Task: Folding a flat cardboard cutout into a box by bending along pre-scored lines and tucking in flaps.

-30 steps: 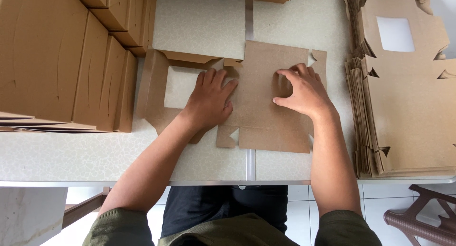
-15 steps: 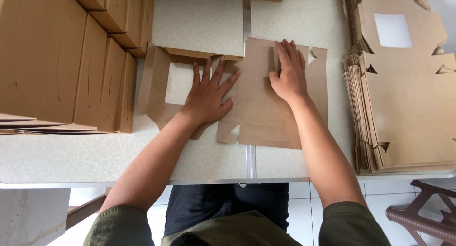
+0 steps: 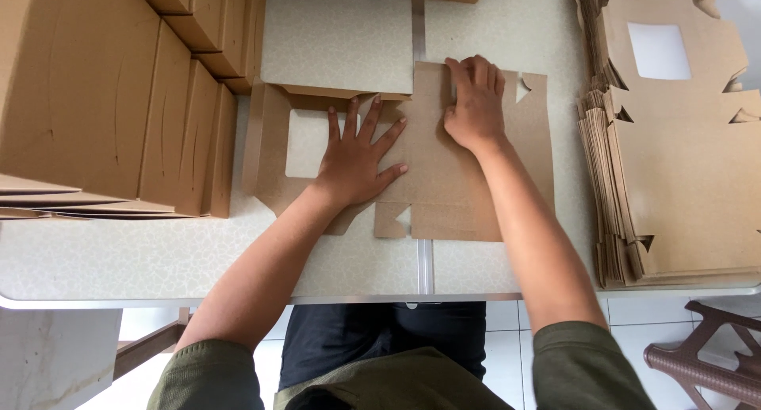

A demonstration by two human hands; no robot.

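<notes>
The left hand (image 3: 355,158) lies flat with spread fingers on the cardboard box blank (image 3: 444,180), and the right hand (image 3: 474,105), fingers together, presses its far edge.

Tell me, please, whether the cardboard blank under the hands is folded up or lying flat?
Mostly flat: the cardboard blank lies spread on the table under both hands, with only its far-left flap raised.

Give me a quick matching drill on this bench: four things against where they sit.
Things:
1. left hand
2. right hand
3. stack of flat blanks
4. folded boxes

Places:
A. right edge of the table
B. left side of the table
C. spread flat beside the sheet's window cutout
D. pressing the sheet's far edge

Pairs: 1-C, 2-D, 3-A, 4-B
</notes>
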